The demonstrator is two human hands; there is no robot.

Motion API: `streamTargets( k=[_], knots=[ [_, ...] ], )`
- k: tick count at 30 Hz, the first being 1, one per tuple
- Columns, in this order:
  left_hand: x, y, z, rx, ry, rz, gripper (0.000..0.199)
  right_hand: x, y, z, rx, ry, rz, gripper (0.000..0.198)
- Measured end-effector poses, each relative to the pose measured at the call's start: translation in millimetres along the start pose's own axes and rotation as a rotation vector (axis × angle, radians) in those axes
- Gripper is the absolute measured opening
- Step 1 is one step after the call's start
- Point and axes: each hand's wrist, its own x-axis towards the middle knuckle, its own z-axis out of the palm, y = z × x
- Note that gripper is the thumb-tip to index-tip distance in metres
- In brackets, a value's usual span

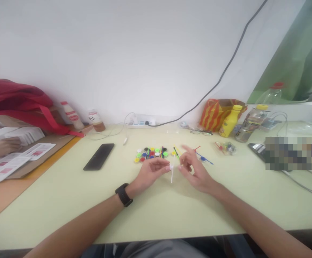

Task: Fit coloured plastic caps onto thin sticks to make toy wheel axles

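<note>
My left hand (151,174) pinches a small white plastic part at the middle of a thin white stick (172,176), which stands nearly upright above the table. My right hand (197,172) is just to the right of the stick, thumb and index finger apart, with nothing visible in it. Behind my left hand lie several small coloured discs (152,154) in yellow, green, blue, white, red and black, with dark sticks among them. Beyond my right hand are a yellow stick (176,150), a red stick (197,147) and a blue stick with a disc (203,159).
A black phone (98,157) lies left; a small plastic bag of parts (225,147) lies right. Along the wall stand a power strip (141,123), glasses (201,132), a yellow bottle (230,122) and other bottles. Another person's hand (4,147) rests on papers at far left.
</note>
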Motion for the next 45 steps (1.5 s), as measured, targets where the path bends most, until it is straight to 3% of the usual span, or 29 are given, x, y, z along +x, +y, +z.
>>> streamTargets(
  k=[2, 4, 11, 26, 29, 35, 38, 41, 45],
  knots=[
    [-0.3, 0.1, 0.1, -0.002, 0.006, -0.013, 0.032, 2.0, -1.4, -4.2, 0.044, -0.132, 0.066, 0.054],
    [-0.5, 0.1, 0.1, -0.002, 0.014, -0.021, 0.032, 4.2, -1.7, -7.2, 0.082, -0.214, 0.104, 0.064],
    [-0.3, -0.8, 0.0, 0.006, -0.006, -0.002, 0.032, 6.8, -5.4, -3.6, 0.112, -0.065, 0.070, 0.039],
    [-1.0, -0.4, -0.3, 0.040, -0.045, 0.010, 0.033, 3.9, -6.7, 5.8, 0.054, -0.114, 0.056, 0.022],
    [-1.0, 0.8, 0.2, 0.035, -0.039, 0.006, 0.033, 3.3, -3.2, 5.4, 0.095, -0.068, 0.049, 0.028],
    [0.7, -2.8, -2.0, 0.065, 0.071, 0.058, 0.032, 3.7, 0.7, 5.6, 0.186, 0.036, 0.183, 0.069],
    [1.7, -6.3, -4.5, 0.079, 0.110, 0.104, 0.030, 5.6, 0.4, 4.2, 0.301, -0.076, 0.287, 0.043],
    [2.5, -8.4, -6.5, 0.082, 0.118, 0.123, 0.027, 7.9, -0.5, 0.4, 0.393, -0.249, 0.305, 0.061],
    [3.0, -9.4, -7.3, 0.072, 0.103, 0.106, 0.026, 9.7, -2.6, -3.6, 0.455, -0.113, 0.287, 0.057]
  ],
)
